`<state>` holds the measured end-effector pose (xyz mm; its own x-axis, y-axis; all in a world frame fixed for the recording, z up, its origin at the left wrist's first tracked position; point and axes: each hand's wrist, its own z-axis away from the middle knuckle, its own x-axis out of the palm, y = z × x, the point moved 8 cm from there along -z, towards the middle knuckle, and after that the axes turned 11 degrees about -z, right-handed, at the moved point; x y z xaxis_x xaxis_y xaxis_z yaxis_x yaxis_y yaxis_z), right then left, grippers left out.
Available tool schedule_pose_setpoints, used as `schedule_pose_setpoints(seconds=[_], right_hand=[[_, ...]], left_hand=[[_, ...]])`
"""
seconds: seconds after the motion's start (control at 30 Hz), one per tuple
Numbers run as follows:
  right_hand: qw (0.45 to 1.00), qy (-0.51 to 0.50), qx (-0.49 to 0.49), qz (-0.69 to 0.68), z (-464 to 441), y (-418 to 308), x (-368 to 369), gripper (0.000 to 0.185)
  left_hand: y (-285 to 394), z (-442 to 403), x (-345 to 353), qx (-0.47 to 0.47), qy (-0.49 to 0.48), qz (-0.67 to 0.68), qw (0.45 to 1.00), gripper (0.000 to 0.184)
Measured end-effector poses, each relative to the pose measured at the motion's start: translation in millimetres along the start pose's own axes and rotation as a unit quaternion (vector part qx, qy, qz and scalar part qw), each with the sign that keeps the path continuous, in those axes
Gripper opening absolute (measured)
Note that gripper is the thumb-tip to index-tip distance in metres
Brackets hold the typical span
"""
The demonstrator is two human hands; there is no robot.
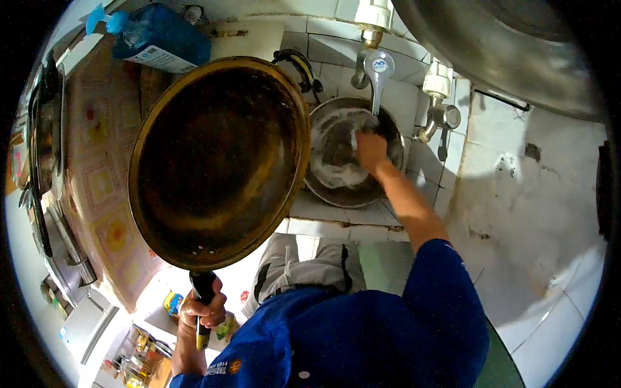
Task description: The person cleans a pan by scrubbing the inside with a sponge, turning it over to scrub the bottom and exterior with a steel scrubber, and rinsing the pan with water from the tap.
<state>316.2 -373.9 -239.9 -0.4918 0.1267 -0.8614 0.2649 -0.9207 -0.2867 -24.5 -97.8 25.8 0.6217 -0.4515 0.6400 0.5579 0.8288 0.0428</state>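
My left hand (204,309) is wrapped around the black handle of a large frying pan (220,161). The pan is raised at the left, its dark brown, worn inside facing me. Down in a round metal basin (393,132) my right hand (371,152) is closed over foamy water (335,145). Its fingertips are blurred, and whatever they hold cannot be made out. Just above that hand hangs a tap (378,71) with a grey lever, its spout over the tiles behind the basin.
A second tap (441,116) is on the right, below a big metal vessel (517,45). A blue pump bottle (162,42) stands at the upper left by a patterned cloth (107,194). Black-handled cookware (301,68) lies behind the pan. A tiled ledge (323,228) runs before the basin.
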Motion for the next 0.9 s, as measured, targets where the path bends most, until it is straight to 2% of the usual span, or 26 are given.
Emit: schedule_pose_setpoints(seconds=[0.07,0.17,0.23,0.3,0.37,0.47,0.5,0.6,0.67,0.7,0.73,0.8,0.87,0.9], right_hand=[[0.979,-0.189,-0.029,0.074,26.2,21.1,31.3,0.030],[0.974,-0.216,-0.027,0.057,85.0,17.1,29.5,0.026],[0.979,-0.141,-0.090,-0.113,104.7,8.4,43.7,0.027],[0.968,-0.237,-0.039,-0.078,99.3,-11.2,77.1,0.039],[0.960,-0.226,0.037,-0.158,89.1,-43.0,74.0,0.063],[0.949,-0.233,0.060,-0.202,67.7,-88.0,65.3,0.070],[0.949,-0.233,0.064,-0.203,65.0,-102.3,64.3,0.070],[0.952,-0.305,0.011,-0.021,66.4,-124.6,81.9,0.064],[0.964,-0.229,-0.096,0.095,67.0,-121.8,113.6,0.054],[0.970,-0.193,-0.109,0.097,71.7,-118.8,118.3,0.049],[0.978,-0.162,-0.106,0.074,78.9,-121.9,97.3,0.044],[0.986,-0.149,-0.011,-0.075,94.3,-117.3,38.9,0.034],[0.991,-0.047,0.004,-0.124,109.0,-109.4,-6.6,0.022],[0.992,-0.045,0.004,-0.120,110.0,-97.7,-16.0,0.022]], left_hand=[[5.0,-0.6,-0.3,0.007,-0.017,-0.009,1.000,0.047],[14.4,-1.2,0.0,0.014,-0.033,-0.012,0.999,0.046],[16.5,-3.2,-1.4,0.017,-0.046,0.003,0.999,0.045],[18.1,-5.7,-0.5,0.025,-0.060,0.018,0.998,0.045],[20.9,-5.2,-1.9,0.020,-0.069,0.027,0.997,0.045],[22.0,-2.7,-5.0,0.014,-0.064,0.037,0.997,0.045],[22.0,-2.5,-6.3,0.011,-0.070,0.042,0.997,0.045],[24.4,-3.4,-9.3,0.005,-0.085,0.041,0.996,0.044],[27.2,-3.8,-10.6,0.000,-0.089,0.034,0.995,0.044],[28.5,-3.0,-10.5,-0.001,-0.092,0.036,0.995,0.044],[29.8,-2.2,-10.5,-0.001,-0.091,0.028,0.995,0.044],[33.2,-4.3,-9.4,0.001,-0.098,0.019,0.995,0.045],[34.1,-4.4,-12.5,-0.013,-0.092,0.004,0.996,0.046],[35.3,-4.9,-12.4,-0.012,-0.097,0.005,0.995,0.046]])
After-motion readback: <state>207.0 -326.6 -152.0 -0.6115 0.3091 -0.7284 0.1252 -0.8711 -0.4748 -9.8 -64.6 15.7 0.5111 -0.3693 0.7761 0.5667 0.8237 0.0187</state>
